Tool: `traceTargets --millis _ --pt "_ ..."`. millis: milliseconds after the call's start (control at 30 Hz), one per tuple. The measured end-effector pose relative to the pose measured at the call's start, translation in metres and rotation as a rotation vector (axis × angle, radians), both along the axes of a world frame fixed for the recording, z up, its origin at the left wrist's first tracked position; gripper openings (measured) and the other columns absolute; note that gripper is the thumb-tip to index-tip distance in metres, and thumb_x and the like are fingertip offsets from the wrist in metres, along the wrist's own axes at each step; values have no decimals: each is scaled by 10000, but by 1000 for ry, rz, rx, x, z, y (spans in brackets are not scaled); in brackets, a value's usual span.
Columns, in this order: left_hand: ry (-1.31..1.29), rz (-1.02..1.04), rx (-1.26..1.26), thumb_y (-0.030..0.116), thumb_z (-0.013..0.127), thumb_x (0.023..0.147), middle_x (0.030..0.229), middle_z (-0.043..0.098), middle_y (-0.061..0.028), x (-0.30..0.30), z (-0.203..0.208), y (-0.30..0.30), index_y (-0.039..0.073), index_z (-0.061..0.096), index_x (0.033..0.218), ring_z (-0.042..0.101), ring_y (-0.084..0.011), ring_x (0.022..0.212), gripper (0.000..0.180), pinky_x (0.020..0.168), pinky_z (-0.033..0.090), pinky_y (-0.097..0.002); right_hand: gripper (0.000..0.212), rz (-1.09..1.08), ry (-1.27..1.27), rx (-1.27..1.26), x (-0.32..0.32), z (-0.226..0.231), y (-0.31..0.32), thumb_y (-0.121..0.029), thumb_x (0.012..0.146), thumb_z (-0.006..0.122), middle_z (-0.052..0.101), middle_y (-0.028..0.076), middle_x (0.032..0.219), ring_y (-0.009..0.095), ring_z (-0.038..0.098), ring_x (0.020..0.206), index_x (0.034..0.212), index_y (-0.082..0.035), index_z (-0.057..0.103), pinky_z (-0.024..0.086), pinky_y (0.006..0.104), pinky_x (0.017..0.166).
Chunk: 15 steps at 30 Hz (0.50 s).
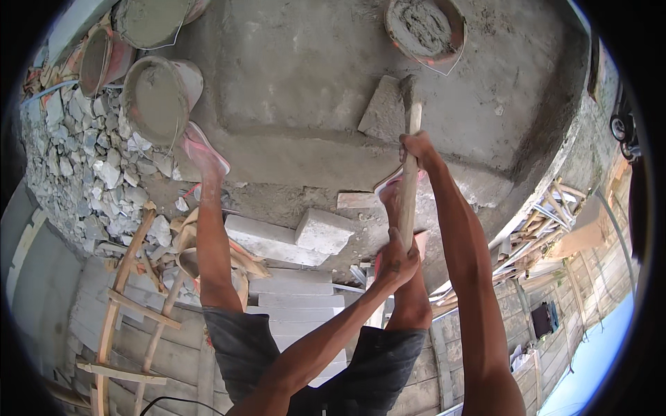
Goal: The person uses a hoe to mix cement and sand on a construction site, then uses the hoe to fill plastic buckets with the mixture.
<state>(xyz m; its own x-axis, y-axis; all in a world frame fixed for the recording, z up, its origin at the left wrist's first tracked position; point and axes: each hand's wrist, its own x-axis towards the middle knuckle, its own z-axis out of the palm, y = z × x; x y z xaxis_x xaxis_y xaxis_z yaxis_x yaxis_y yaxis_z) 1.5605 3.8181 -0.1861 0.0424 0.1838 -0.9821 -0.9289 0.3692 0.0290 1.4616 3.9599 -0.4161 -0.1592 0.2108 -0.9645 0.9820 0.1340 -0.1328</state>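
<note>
Both of my hands are closed round the wooden handle of a hoe (410, 184). My left hand (399, 262) grips it lower down, between my legs, and my right hand (417, 145) holds it farther up, close to the blade. The wide grey blade (383, 111), coated in cement, rests on or just over the wet-looking concrete surface (291, 76); whether it touches cannot be made out. Beyond it stands a bucket (423, 31) of thick mortar. My feet, in pink footwear (205, 147), are set apart at the near edge of the concrete.
At the left, a bucket (158, 97) of grey slurry stands beside more buckets (104, 61) and a heap of broken rubble (97, 156). Pale blocks (322, 231) lie between my legs, near a wooden ladder (125, 277). Scrap wood (544, 222) is piled at the right.
</note>
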Motion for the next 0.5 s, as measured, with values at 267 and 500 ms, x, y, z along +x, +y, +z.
traceTargets --millis 267,500 --pt "73 219 26 144 578 870 762 613 -244 -19 45 -11 -23 312 1079 665 -313 561 378 435 547 -424 141 134 28 -49 -30 41 -35 -45 832 617 550 99 611 204 555 479 749 28 529 467 368 424" --pt "255 243 92 125 603 864 727 588 -223 -23 122 -41 -58 251 1140 635 -282 497 483 406 538 -392 176 110 50 -143 -48 116 -72 -79 841 635 577 102 642 196 583 510 759 57 558 481 358 438"
